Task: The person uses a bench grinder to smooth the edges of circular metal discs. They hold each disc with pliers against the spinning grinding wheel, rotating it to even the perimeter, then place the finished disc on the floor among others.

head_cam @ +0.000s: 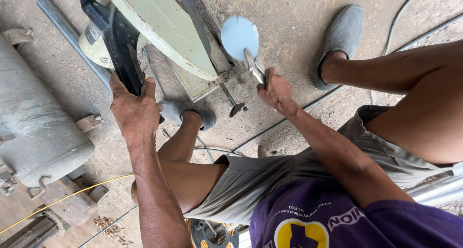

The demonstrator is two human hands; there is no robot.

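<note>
My left hand (132, 105) grips the black handle (118, 40) of a chop saw with a pale green blade guard (161, 28) that stands on the concrete floor. My right hand (276, 91) is closed on metal pliers (254, 67). The pliers clamp a round, flat, pale blue-grey metal disc (239, 35), held next to the saw's base and vise screw (230, 98). The saw blade itself is hidden under the guard.
A grey steel tank (34, 127) lies at the left. A steel pipe (72, 35) runs under the saw. Cables (289, 117) and a yellow cord (72, 195) cross the floor. My feet in grey shoes (342, 35) flank the saw. More pipes (439, 190) lie at right.
</note>
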